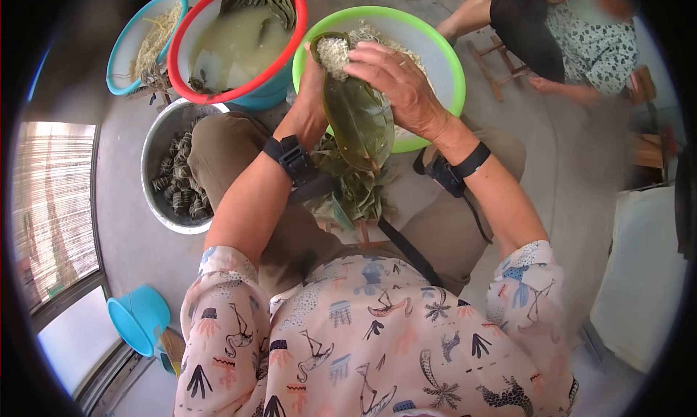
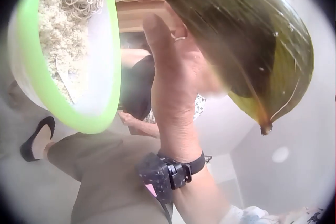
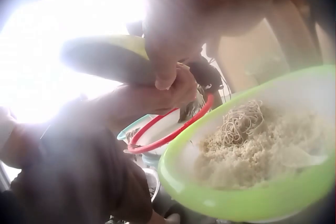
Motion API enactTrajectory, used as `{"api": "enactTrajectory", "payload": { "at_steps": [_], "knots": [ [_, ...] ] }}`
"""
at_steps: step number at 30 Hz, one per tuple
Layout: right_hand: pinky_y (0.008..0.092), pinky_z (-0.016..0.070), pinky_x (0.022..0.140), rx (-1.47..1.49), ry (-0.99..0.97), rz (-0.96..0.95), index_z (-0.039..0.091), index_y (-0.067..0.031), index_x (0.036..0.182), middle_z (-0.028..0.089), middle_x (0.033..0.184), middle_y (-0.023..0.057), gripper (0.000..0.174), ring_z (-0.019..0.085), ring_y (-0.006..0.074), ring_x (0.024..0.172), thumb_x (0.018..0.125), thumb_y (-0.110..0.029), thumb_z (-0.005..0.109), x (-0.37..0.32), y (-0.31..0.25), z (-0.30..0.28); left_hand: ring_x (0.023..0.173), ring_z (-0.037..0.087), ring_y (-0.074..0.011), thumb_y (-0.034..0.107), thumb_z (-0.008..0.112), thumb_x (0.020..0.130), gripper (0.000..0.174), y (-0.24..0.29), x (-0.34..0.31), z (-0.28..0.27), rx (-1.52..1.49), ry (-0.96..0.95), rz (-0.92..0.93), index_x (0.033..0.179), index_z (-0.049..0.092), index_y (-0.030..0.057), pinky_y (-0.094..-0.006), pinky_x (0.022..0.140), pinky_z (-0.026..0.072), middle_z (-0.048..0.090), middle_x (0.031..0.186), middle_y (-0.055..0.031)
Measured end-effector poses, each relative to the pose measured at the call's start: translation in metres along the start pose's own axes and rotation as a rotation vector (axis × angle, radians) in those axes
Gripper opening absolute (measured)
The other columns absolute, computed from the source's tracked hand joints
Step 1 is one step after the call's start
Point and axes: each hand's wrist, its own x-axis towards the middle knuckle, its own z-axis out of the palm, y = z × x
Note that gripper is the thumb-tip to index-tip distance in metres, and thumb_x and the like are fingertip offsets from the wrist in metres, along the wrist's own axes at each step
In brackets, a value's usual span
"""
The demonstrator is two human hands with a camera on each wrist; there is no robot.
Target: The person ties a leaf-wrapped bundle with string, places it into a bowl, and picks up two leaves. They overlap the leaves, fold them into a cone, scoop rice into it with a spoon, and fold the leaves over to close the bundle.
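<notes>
In the head view, my left hand (image 1: 312,94) grips a folded green leaf (image 1: 359,123) whose long end hangs down toward my lap. White rice (image 1: 334,55) fills the cup formed at its far end. My right hand (image 1: 403,86) reaches over from the right, fingers fairly straight, fingertips at the rice. The left wrist view shows the right hand's thumb (image 2: 160,35) extended beside the leaf (image 2: 247,40). Below both hands stands a green-rimmed basin (image 1: 454,68) of rice, with a bundle of string (image 3: 244,121) lying on it.
A red-rimmed basin (image 1: 303,25) holds cloudy water and leaves. Further left is a blue-rimmed basin (image 1: 116,61) with pale strands. Several tied leaf parcels (image 1: 174,173) lie in a metal bowl (image 1: 149,159). Loose leaves (image 1: 356,192) lie between my knees. Another person (image 1: 530,32) sits at upper right.
</notes>
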Motion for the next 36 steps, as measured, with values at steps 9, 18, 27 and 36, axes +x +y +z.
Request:
{"api": "enactTrajectory", "payload": {
  "at_steps": [9, 18, 27, 36],
  "knots": [
    [0.0393, 0.0479, 0.090, 0.142, 0.068, 0.001, 0.063, -0.0086, 0.082, 0.063, 0.096, 0.0022, 0.021, 0.058, 0.0267, 0.106, 0.065, 0.003, 0.068, -0.012, 0.025, 0.009, 0.087, 0.063, -0.0190, 0.059, 0.027, 0.099, 0.058, -0.005, -0.005, 0.011, 0.076, -0.005, -0.085, 0.114, 0.055, 0.0090, -0.0334, 0.075, 0.0555, 0.063, 0.099, -0.0064],
    [0.0329, 0.0459, 0.077, 0.458, 0.317, 0.624, 0.064, 0.0007, 0.096, 0.058, 0.090, 0.0107, 0.024, 0.059, 0.0244, 0.087, 0.081, -0.017, 0.071, -0.010, 0.031, 0.013, 0.119, 0.051, -0.0243, 0.047, 0.038, 0.101, 0.053, -0.025, 0.014, 0.038, -0.094, -0.102, 0.131, 0.132, 0.046, 0.0053, -0.0450, 0.107, 0.0384, 0.054, 0.128, -0.0112],
    [0.0290, 0.0490, 0.077, 0.825, 0.509, 0.891, 0.060, 0.0033, 0.103, 0.067, 0.087, 0.0079, 0.029, 0.062, 0.0142, 0.082, 0.085, -0.017, 0.070, -0.004, 0.040, 0.019, 0.113, 0.054, -0.0196, 0.037, 0.039, 0.103, 0.044, -0.036, 0.031, 0.045, -0.007, -0.159, 0.212, 0.128, 0.049, 0.0023, -0.0385, 0.099, 0.0438, 0.056, 0.124, -0.0090],
    [0.0390, 0.0468, 0.080, 0.066, 0.489, 0.720, 0.053, -0.0024, 0.110, 0.055, 0.107, 0.0102, 0.046, 0.057, 0.0284, 0.092, 0.075, -0.018, 0.079, 0.005, 0.045, 0.015, 0.106, 0.057, -0.0188, 0.024, 0.054, 0.097, 0.032, -0.042, 0.039, 0.047, -0.012, -0.091, 0.271, 0.121, 0.055, 0.0014, -0.0349, 0.092, 0.0453, 0.060, 0.114, -0.0072]
  ]
}}
